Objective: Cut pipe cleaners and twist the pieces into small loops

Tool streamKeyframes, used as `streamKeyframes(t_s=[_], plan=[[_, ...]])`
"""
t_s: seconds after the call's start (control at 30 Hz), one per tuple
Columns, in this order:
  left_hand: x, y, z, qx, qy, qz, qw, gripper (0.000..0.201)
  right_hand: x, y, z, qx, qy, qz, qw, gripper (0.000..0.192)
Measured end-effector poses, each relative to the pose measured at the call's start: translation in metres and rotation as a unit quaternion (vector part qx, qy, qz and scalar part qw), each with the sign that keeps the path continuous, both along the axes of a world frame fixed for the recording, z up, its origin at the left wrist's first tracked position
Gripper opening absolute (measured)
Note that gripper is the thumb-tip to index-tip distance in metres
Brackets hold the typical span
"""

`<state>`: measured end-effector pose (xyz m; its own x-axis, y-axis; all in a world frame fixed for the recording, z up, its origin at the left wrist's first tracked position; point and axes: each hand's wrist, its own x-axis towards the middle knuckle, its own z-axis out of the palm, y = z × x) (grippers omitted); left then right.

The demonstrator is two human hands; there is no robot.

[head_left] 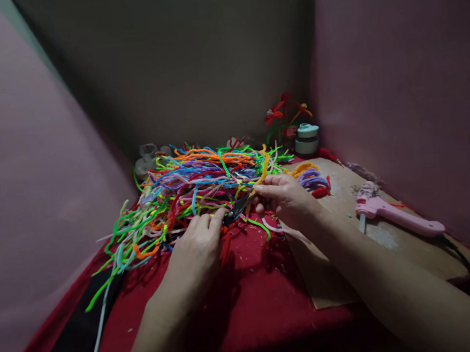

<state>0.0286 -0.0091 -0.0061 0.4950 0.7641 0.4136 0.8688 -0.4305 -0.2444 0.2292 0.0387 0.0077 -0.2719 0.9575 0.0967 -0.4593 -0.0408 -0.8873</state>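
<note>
Two hands were in view, the left hand and the right hand, with one dark pair of scissors between them. Just beyond both hands lay one tangled heap of pipe cleaners, too many and too knotted to count. Past the right hand sat three small bundles: one orange, one purple, one red. To the right of the right hand lay one pink glue gun on one cardboard sheet. Farther beyond stood one pale round container and one small bunch of red and orange flowers.
</note>
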Motion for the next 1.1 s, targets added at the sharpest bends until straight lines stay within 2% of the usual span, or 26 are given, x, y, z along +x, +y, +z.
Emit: streamKeyframes(t_s=[0.27, 0.43, 0.7, 0.83, 1.1], plan=[[-0.001, -0.002, -0.003, 0.015, 0.024, 0.003, 1.0, 0.043, 0.001, -0.002, 0.003, -0.022, 0.007, 0.007, 1.0, 0.009], [-0.002, -0.003, -0.002, 0.027, 0.035, -0.004, 0.999, 0.042, 0.002, -0.003, 0.006, -0.077, 0.008, 0.021, 0.997, 0.012], [-0.001, -0.008, 0.0, 0.041, 0.049, -0.016, 0.998, 0.041, 0.009, -0.006, 0.009, -0.132, 0.036, 0.088, 0.987, 0.014], [-0.002, -0.008, -0.001, 0.065, 0.049, -0.028, 0.996, 0.039, 0.009, -0.005, 0.01, -0.139, 0.023, 0.089, 0.986, 0.015], [-0.002, -0.009, -0.004, 0.051, 0.007, -0.038, 0.998, 0.035, 0.008, -0.006, 0.011, -0.126, 0.013, 0.06, 0.99, 0.011]])
